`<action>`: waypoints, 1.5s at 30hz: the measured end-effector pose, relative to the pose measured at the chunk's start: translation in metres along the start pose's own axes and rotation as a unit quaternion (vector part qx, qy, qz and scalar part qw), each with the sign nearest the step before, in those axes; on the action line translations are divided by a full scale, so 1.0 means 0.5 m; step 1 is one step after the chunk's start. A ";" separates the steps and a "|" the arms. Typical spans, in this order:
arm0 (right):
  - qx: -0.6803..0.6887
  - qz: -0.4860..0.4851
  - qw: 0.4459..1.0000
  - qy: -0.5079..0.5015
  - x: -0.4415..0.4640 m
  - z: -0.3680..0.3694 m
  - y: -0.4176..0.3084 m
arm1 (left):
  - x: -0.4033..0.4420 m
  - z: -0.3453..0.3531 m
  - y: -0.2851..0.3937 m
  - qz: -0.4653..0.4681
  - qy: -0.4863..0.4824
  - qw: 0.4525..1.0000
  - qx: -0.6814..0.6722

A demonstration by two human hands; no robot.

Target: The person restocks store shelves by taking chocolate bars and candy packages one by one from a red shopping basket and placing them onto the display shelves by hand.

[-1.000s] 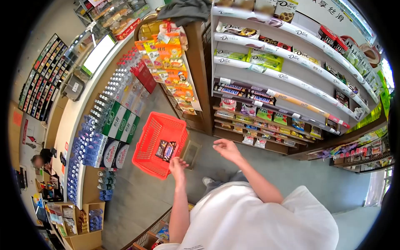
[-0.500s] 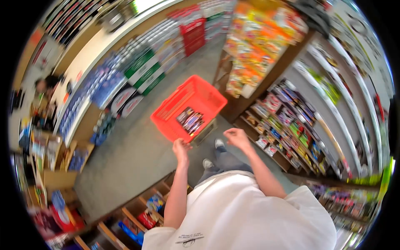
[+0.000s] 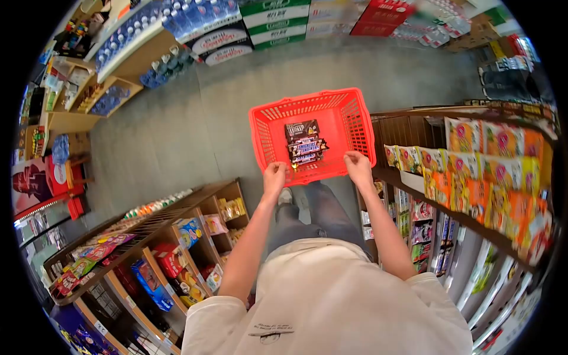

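A red plastic basket (image 3: 312,176) is in front of my body, above the grey floor. Inside it lie a dark brown M&M's pack (image 3: 302,129) and Snickers packs (image 3: 307,149), next to each other. My left hand (image 3: 276,177) is closed on the basket's near rim at its left corner. At the near right corner, my right hand (image 3: 358,167) has its fingers closed on the same rim. The undersides of the fingers are hidden.
Snack shelves (image 3: 201,204) stand at the lower left. On the right, a wooden rack (image 3: 408,121) holds orange snack bags (image 3: 467,192). Bottled water (image 3: 198,15) and drink cases (image 3: 275,21) line the far side. Someone's dark-clothed legs (image 3: 506,83) show at the upper right.
The view has swung to the right, past the chocolate shelf. My right hand, earlier away from the basket, has come to its rim. The packs remain inside the basket.
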State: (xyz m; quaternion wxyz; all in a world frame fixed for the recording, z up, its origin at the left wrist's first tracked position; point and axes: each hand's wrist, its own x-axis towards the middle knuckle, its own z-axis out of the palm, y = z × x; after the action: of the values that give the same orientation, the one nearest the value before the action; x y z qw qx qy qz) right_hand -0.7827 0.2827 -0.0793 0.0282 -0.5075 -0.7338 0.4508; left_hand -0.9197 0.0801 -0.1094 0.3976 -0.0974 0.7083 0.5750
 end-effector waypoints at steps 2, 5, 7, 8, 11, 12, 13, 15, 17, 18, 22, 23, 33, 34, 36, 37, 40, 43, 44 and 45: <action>-0.024 -0.011 0.999 -0.027 0.072 0.038 0.035 | 0.043 0.016 -0.017 -0.048 -0.009 0.995 0.086; -0.071 -0.009 0.993 -0.092 0.160 0.096 0.062 | 0.096 0.050 -0.034 -0.029 0.040 0.969 0.242; -0.121 0.047 0.970 -0.206 0.212 0.140 0.093 | 0.135 0.074 -0.067 0.000 0.069 0.955 0.288; -0.125 0.062 0.966 -0.220 0.239 0.174 0.129 | 0.151 0.083 -0.083 0.029 0.081 0.941 0.326; -0.158 0.141 0.930 -0.301 0.313 0.245 0.199 | 0.176 0.105 -0.092 -0.022 0.043 0.954 0.295; -0.179 0.194 0.909 -0.323 0.316 0.235 0.161 | 0.186 0.111 -0.117 -0.012 0.055 0.941 0.333; -0.179 0.202 0.906 -0.327 0.313 0.244 0.179 | 0.194 0.115 -0.136 0.001 0.064 0.927 0.369; -0.070 0.251 0.926 -0.272 0.306 0.246 0.194 | 0.204 0.112 -0.165 -0.026 0.027 0.931 0.363; -0.025 0.290 0.916 -0.275 0.283 0.245 0.187 | 0.210 0.113 -0.183 -0.009 0.041 0.925 0.379; -0.013 0.275 0.918 -0.286 0.275 0.247 0.190 | 0.211 0.113 -0.177 -0.023 0.037 0.934 0.355; -0.118 0.182 0.925 -0.312 0.275 0.253 0.196 | 0.218 0.104 -0.165 -0.046 0.012 0.950 0.308; -0.197 0.125 0.916 -0.327 0.276 0.254 0.198 | 0.219 0.103 -0.166 -0.036 0.005 0.951 0.308; -0.140 0.119 0.950 -0.254 0.225 0.207 0.083 | 0.192 0.083 -0.139 0.048 0.060 0.964 0.256; -0.105 0.105 0.968 -0.200 0.224 0.202 0.087 | 0.179 0.078 -0.090 -0.004 0.009 0.978 0.210; -0.030 0.094 0.987 -0.127 0.216 0.176 0.067 | 0.169 0.067 -0.033 0.056 -0.001 0.980 0.191; -0.025 0.089 0.989 -0.118 0.205 0.160 0.049 | 0.174 0.060 -0.021 0.104 -0.010 0.980 0.169; 0.097 0.082 0.990 -0.063 0.163 0.109 -0.012 | 0.129 0.042 0.077 0.112 -0.065 0.991 0.031; 0.199 0.037 0.979 -0.020 0.074 0.065 -0.085 | 0.060 0.003 0.140 0.142 -0.084 0.986 -0.011; 0.205 0.031 0.978 -0.016 0.047 0.056 -0.099 | 0.031 -0.013 0.157 0.155 -0.093 0.983 -0.018; 0.208 0.020 0.978 -0.013 0.018 0.051 -0.111 | 0.003 -0.031 0.169 0.169 -0.101 0.980 -0.026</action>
State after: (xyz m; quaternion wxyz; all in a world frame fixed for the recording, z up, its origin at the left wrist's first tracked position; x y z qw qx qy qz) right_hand -0.8396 0.2689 -0.0597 0.1145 -0.4992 -0.6144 0.6002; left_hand -0.9781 0.0938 -0.0479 0.3614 0.0719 0.6560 0.6587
